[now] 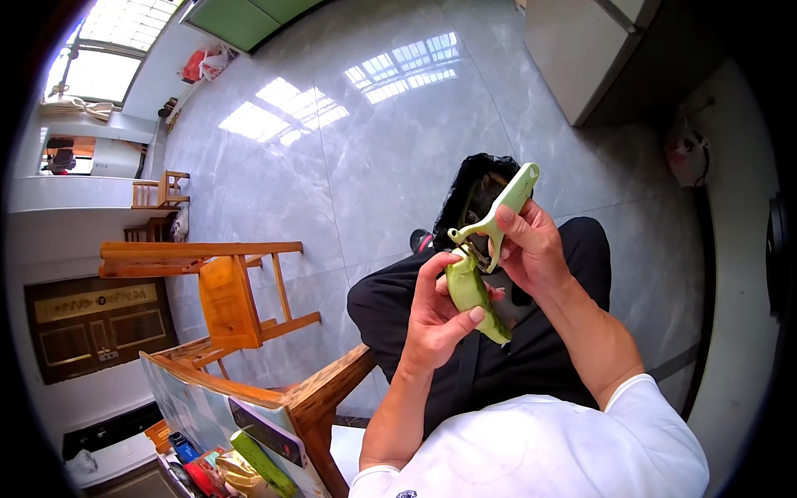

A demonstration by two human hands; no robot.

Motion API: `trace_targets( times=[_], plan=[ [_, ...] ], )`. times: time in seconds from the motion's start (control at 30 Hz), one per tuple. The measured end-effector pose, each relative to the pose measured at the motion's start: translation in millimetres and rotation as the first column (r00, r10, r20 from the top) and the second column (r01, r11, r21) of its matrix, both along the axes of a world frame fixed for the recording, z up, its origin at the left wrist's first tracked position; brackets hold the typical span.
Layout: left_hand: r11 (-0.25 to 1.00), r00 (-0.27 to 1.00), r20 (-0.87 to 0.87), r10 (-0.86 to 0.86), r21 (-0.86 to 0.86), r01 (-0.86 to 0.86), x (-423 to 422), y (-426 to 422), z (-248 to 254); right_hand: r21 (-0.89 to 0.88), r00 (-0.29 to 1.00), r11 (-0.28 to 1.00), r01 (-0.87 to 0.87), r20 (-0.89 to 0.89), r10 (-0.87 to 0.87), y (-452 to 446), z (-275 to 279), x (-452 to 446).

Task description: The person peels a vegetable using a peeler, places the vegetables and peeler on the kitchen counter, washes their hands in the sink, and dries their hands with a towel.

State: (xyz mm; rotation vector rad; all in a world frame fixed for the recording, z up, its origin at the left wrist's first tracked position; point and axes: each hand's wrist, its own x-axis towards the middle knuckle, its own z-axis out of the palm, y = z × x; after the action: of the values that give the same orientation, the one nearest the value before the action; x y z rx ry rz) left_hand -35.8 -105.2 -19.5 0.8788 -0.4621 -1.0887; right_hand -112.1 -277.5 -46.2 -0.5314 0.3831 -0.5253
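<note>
My left hand (pixel 440 319) is wrapped round a partly peeled green cucumber-like vegetable (pixel 470 290), held tilted above my lap. Its upper part is pale and bare; darker skin shows at the lower end. My right hand (pixel 535 249) grips a light green Y-shaped peeler (pixel 516 192) by its handle. The peeler's head is at the vegetable's upper end; whether the blade touches it I cannot tell. Just beyond both hands, between my knees, an open black bin bag (pixel 452 195) has dark contents I cannot make out.
A similar green vegetable (pixel 264 465) lies on the table (pixel 158 365) at lower left, beside several packets and a dark flat box (pixel 267 430). A wooden chair (pixel 228 300) stands on the left. A pale cabinet (pixel 573 58) is at upper right, and a bag (pixel 687 153) hangs on the right.
</note>
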Motion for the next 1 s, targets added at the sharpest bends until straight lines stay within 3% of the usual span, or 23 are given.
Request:
trace_targets(
  times=[0.1, 0.2, 0.4, 0.47, 0.5, 0.53, 0.6, 0.73, 0.77, 0.8, 0.87, 0.9, 1.0],
  plan=[
    [0.999, 0.999, -0.036, -0.014, -0.04, 0.012, 1.6, -2.0, 0.6, -0.028, 1.0, 1.0, 0.003, -0.015, -0.003, -4.9, -8.2, 0.7],
    [0.997, 0.997, -0.036, -0.068, -0.023, 0.067, 9.4, -5.3, 4.7, 0.069, 1.0, 0.998, 0.011, -0.026, -0.009, -12.6, -21.4, 2.4],
    [0.996, 0.949, -0.31, -0.051, -0.091, 0.024, 18.1, -22.4, -16.3, -0.002, 0.989, 1.0, 0.001, -0.148, -0.002, -22.9, -40.0, 14.5],
    [0.994, 0.956, -0.284, -0.072, -0.105, 0.044, 20.0, -20.1, -29.6, -0.257, 0.95, 0.966, 0.014, -0.299, -0.094, -25.5, -51.8, 21.0],
    [0.991, 0.933, -0.352, -0.082, -0.13, 0.038, 20.9, -19.1, -32.3, -0.405, 0.926, 0.914, -0.037, -0.357, -0.121, -28.2, -54.1, 21.2],
    [0.987, 0.904, -0.417, -0.094, -0.159, 0.029, 22.1, -18.3, -34.3, -0.404, 0.928, 0.914, -0.04, -0.353, -0.116, -26.9, -58.9, 23.5],
    [0.984, 0.892, -0.439, -0.108, -0.173, 0.035, 25.0, -16.8, -37.1, -0.652, 0.916, 0.752, -0.096, -0.354, -0.189, -23.0, -68.2, 26.1],
    [0.982, 0.86, -0.497, -0.115, -0.19, 0.021, 23.3, -13.8, -38.6, -0.722, 0.858, 0.639, -0.267, -0.48, -0.184, -31.3, -88.8, 25.9],
    [0.981, 0.862, -0.494, -0.117, -0.193, 0.022, 23.3, -14.3, -38.4, -0.677, 0.877, 0.718, -0.163, -0.432, -0.209, -30.4, -112.3, 32.8],
    [0.982, 0.851, -0.513, -0.116, -0.188, 0.02, 24.0, -13.7, -38.7, -0.682, 0.88, 0.714, -0.16, -0.427, -0.21, -35.6, -112.8, 35.2],
    [0.986, 0.834, -0.542, -0.1, -0.169, 0.008, 22.1, -6.8, -40.5, -0.766, 0.775, 0.625, -0.149, -0.483, -0.407, -38.0, -116.6, 34.8],
    [0.987, 0.833, -0.546, -0.087, -0.159, -0.001, 20.6, -3.4, -41.7, -0.716, 0.829, 0.674, -0.181, -0.48, -0.288, -40.5, -130.7, 33.7],
    [0.987, 0.834, -0.547, -0.068, -0.157, -0.022, 22.7, -4.4, -39.1, -0.687, 0.774, 0.699, -0.197, -0.546, -0.319, -42.6, -137.6, 32.2]
  ],
)
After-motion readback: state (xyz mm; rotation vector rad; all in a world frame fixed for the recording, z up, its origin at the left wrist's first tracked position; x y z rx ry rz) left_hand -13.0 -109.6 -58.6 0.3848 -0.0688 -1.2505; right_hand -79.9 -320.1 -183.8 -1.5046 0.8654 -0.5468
